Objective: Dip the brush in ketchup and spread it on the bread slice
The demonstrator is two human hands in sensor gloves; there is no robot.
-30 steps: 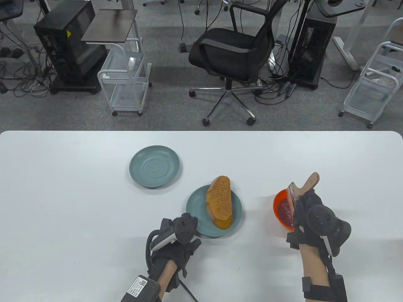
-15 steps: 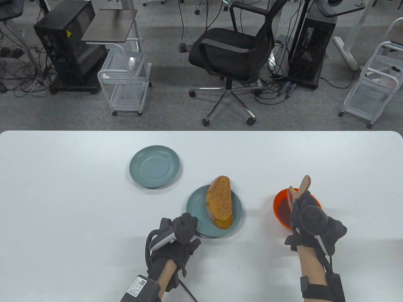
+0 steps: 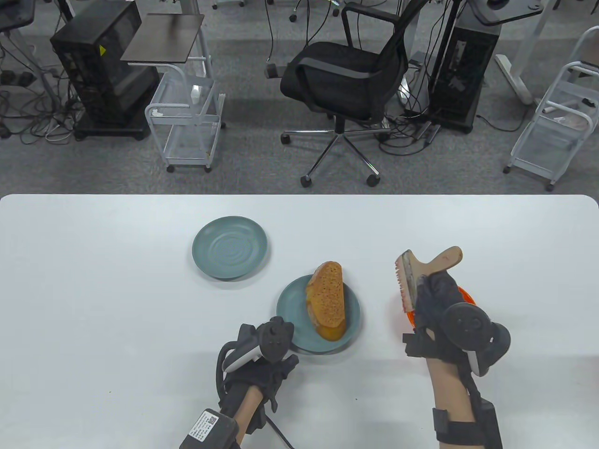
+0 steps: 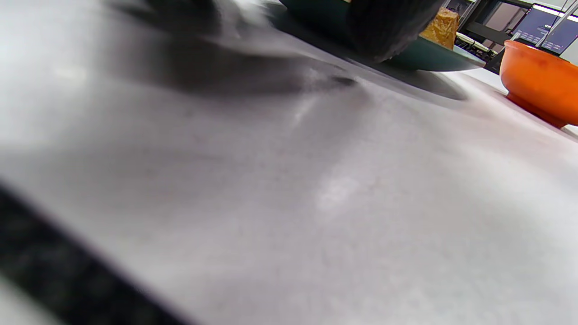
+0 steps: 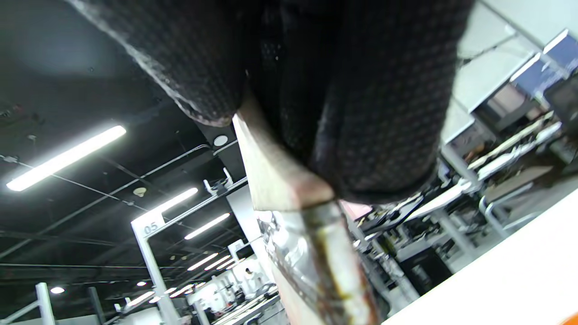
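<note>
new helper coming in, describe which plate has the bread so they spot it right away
On the white table there are two teal plates. The one with the bread is the nearer plate, just ahead of the left hand and left of the orange bowl. The other plate, farther back and left, is bare.

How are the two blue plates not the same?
The near plate has bread on it; the far plate has nothing on it. The left hand rests at the near plate's edge; nothing touches the far plate. Both are round, blue-green and about the same size.
</note>
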